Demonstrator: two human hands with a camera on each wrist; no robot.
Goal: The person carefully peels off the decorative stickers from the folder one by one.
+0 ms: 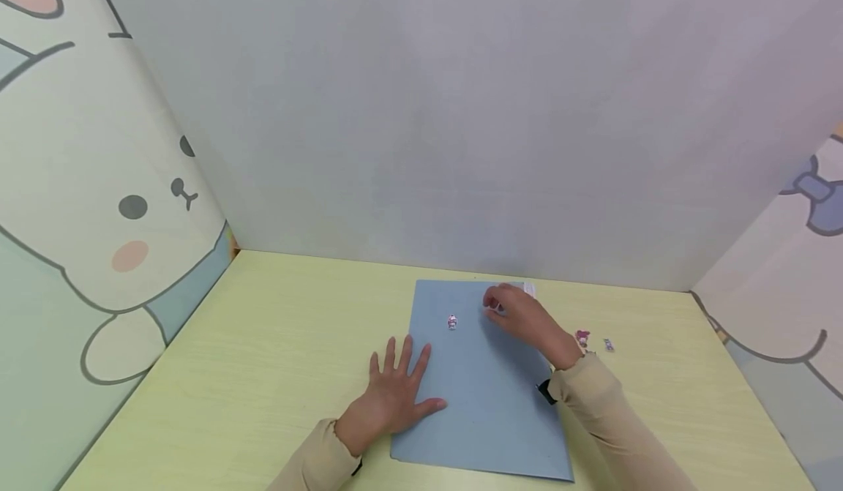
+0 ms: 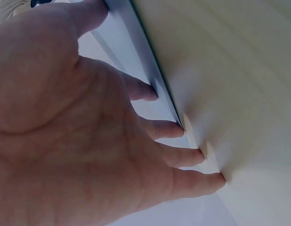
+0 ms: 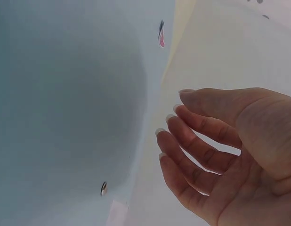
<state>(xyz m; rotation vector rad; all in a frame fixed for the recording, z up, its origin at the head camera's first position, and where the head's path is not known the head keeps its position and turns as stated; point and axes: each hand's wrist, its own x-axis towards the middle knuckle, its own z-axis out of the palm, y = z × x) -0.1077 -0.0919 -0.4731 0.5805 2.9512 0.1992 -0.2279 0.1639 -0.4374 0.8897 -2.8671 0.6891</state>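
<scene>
A blue sheet or folder (image 1: 484, 403) lies on the table, with a small character sticker (image 1: 452, 322) on its upper left part. My left hand (image 1: 390, 401) rests palm down at its left edge, fingers spread and straight, the thumb on the blue surface. In the left wrist view that hand (image 2: 98, 127) has its fingertips down along the edge (image 2: 150, 70). Over the upper right part hovers my right hand (image 1: 523, 319), fingers loosely bent, a small dark mark (image 1: 500, 307) beside them. The right wrist view shows this hand (image 3: 221, 150) holding nothing, near two small stickers (image 3: 161, 36) on the blue.
Right of the blue sheet, a pink-and-white character sticker (image 1: 582, 337) and a smaller sticker (image 1: 609, 345) lie on the pale yellow table (image 1: 283, 345). A whitish strip (image 1: 530, 289) shows at the sheet's top right corner. Cartoon-printed cloth (image 1: 85, 184) stands at the sides.
</scene>
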